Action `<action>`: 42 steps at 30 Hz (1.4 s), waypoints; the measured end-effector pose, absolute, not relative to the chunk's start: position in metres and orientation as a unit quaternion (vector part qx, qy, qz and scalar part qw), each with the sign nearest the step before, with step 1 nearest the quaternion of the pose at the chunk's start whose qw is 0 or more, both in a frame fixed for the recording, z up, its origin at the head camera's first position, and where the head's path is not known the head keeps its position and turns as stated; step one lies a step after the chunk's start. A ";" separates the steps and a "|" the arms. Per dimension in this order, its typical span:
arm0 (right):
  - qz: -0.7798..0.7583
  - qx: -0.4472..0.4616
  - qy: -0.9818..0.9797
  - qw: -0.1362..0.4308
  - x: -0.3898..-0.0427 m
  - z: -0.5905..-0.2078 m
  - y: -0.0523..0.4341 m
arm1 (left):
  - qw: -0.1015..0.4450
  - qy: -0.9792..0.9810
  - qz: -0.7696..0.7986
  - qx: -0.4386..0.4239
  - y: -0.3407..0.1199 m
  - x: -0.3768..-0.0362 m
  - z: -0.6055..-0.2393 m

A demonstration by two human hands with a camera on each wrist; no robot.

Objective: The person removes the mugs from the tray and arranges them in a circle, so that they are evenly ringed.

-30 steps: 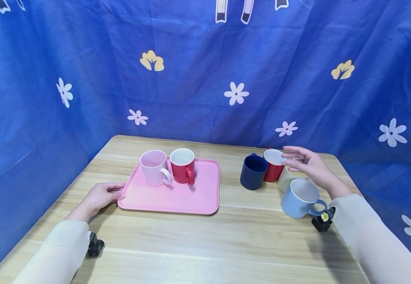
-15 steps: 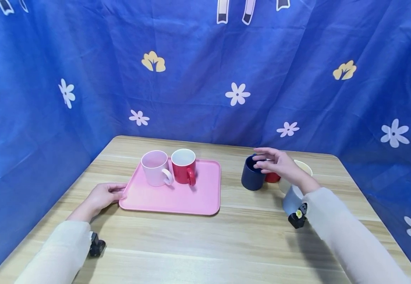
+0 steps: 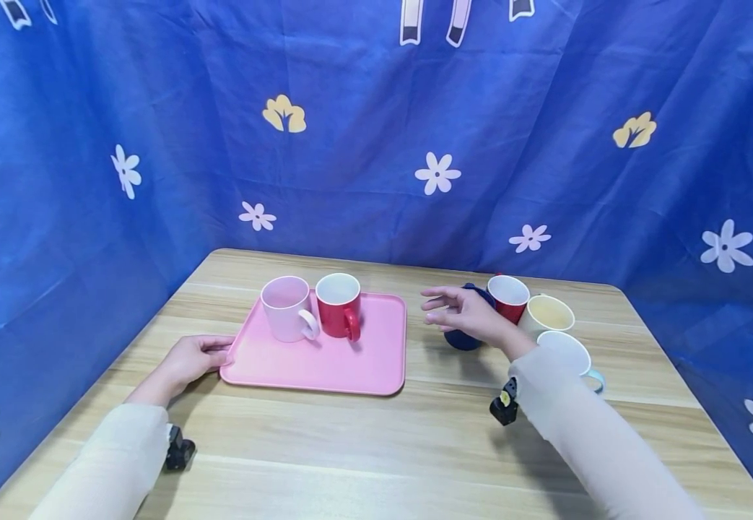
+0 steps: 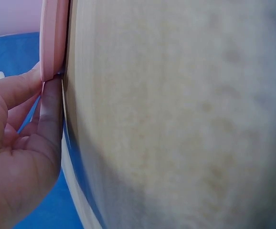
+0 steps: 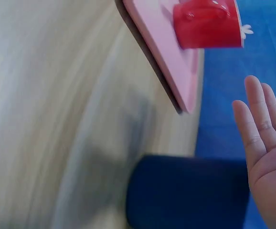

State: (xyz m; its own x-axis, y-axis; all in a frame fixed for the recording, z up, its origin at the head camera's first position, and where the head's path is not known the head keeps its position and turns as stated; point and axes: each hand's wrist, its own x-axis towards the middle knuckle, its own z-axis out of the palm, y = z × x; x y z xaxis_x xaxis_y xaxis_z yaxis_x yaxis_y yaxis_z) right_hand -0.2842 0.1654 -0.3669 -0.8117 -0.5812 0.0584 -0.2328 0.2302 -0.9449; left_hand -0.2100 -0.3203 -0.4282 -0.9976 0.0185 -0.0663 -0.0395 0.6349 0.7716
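My left hand point(image 3: 184, 363) pinches the left edge of a pink tray point(image 3: 363, 365); in the left wrist view the thumb lies on one side of the tray's rim point(image 4: 54, 43) and fingers on the other. On the tray stand a pale pink mug point(image 3: 285, 318) and a red mug point(image 3: 338, 312) with a white inside. My right hand point(image 3: 470, 315) hovers with loosely extended fingers, holding nothing. It partly covers a navy mug point(image 3: 463, 341) in the head view. In the right wrist view the navy mug point(image 5: 190, 193) stands beside the palm.
Behind the right forearm stand a second red mug point(image 3: 509, 307), a cream mug point(image 3: 548, 318) and a light blue mug point(image 3: 564, 349), close together. The sleeve overlaps the light blue one. A blue curtain point(image 3: 363, 144) surrounds the wooden table point(image 3: 324, 448).
My right hand has moved left, from over the right-hand mugs past the second red mug to the navy mug. My left hand has stayed at the tray's edge.
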 end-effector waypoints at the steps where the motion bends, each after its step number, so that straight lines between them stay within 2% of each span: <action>1: -0.559 -0.265 0.770 0.155 -0.284 -0.369 0.161 | 0.033 0.903 0.428 -0.005 -0.320 -0.210 -0.428; 12: -0.594 -0.255 0.742 0.178 -0.276 -0.397 0.112 | 0.034 0.901 0.433 -0.006 -0.321 -0.212 -0.431; 23: -0.620 -0.197 0.743 0.159 -0.273 -0.416 0.075 | 0.035 0.898 0.439 -0.007 -0.320 -0.211 -0.431; 33: -0.628 -0.162 0.756 0.090 -0.270 -0.431 0.045 | 0.038 0.903 0.427 -0.011 -0.321 -0.212 -0.430; 42: -0.604 -0.138 0.785 -0.006 -0.265 -0.432 0.017 | 0.041 0.903 0.426 -0.015 -0.322 -0.213 -0.431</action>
